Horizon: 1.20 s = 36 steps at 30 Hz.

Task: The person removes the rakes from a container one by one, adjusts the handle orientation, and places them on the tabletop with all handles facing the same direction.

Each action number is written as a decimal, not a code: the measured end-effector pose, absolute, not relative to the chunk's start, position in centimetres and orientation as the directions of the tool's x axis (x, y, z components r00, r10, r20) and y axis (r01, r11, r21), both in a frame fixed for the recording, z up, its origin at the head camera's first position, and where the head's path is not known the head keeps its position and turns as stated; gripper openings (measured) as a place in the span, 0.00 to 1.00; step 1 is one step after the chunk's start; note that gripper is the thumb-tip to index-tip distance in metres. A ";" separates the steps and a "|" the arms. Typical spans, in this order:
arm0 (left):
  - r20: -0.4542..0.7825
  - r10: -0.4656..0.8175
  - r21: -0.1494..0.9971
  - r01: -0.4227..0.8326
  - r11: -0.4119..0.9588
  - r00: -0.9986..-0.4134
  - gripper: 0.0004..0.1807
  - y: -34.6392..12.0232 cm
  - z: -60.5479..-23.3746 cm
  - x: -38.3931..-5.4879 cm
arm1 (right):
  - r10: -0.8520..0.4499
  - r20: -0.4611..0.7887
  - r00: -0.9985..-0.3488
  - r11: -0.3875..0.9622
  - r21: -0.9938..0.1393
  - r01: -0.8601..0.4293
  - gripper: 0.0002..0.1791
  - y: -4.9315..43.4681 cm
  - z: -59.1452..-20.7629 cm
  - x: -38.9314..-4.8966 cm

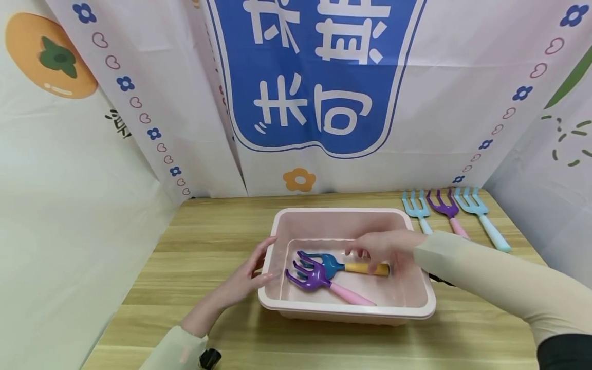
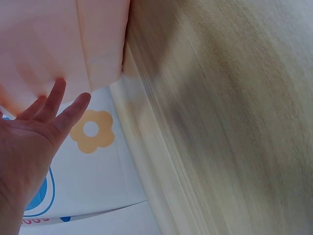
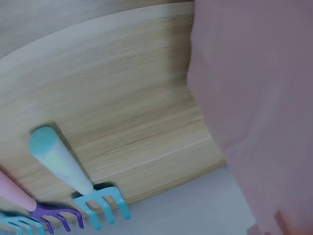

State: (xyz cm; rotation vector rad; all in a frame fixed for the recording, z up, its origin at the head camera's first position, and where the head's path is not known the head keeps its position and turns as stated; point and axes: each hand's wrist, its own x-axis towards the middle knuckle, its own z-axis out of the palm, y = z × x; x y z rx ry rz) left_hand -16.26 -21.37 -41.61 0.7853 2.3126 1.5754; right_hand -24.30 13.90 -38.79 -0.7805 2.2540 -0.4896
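Observation:
A pale pink plastic basin (image 1: 347,310) stands on the wooden table. Inside it lie a blue hand fork with a yellow handle (image 1: 365,268) and, partly over its tines, a purple hand fork with a pink handle (image 1: 319,277). My left hand (image 1: 247,272) touches the basin's left side, fingers extended; in the left wrist view these fingers (image 2: 58,98) rest against the outer wall. Over the basin's right wall reaches my right hand (image 1: 384,247), its loosely bent fingers beside the yellow handle and its thumb across it. Only a bit of that hand shows in the right wrist view.
Right of the basin, at the table's back, lie a light blue hand fork (image 1: 418,208), a purple one with a pink handle (image 1: 446,208) and another light blue one (image 1: 476,208). A printed white cloth (image 1: 185,103) hangs behind the table (image 1: 208,231).

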 end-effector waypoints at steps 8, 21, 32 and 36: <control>0.103 0.548 0.919 0.290 0.267 -0.830 0.40 -21.3 -41.6 -16.3 | -0.580 -0.555 -0.596 0.805 -0.504 -0.314 0.31 13.8 -39.0 -23.8; 0.100 0.546 0.919 0.287 0.269 -0.832 0.41 -21.2 -41.7 -16.4 | -0.635 -0.534 -0.559 0.771 -0.384 -0.508 0.30 13.8 -39.9 -24.3; 0.098 0.548 0.917 0.289 0.274 -0.830 0.40 -21.2 -41.7 -16.3 | -0.610 -0.541 -0.579 0.792 -0.405 -0.457 0.33 14.0 -39.7 -24.3; 0.101 0.547 0.916 0.292 0.274 -0.831 0.40 -21.2 -41.7 -16.4 | -0.665 -0.491 -0.562 0.745 -0.398 -0.534 0.33 14.1 -39.5 -24.4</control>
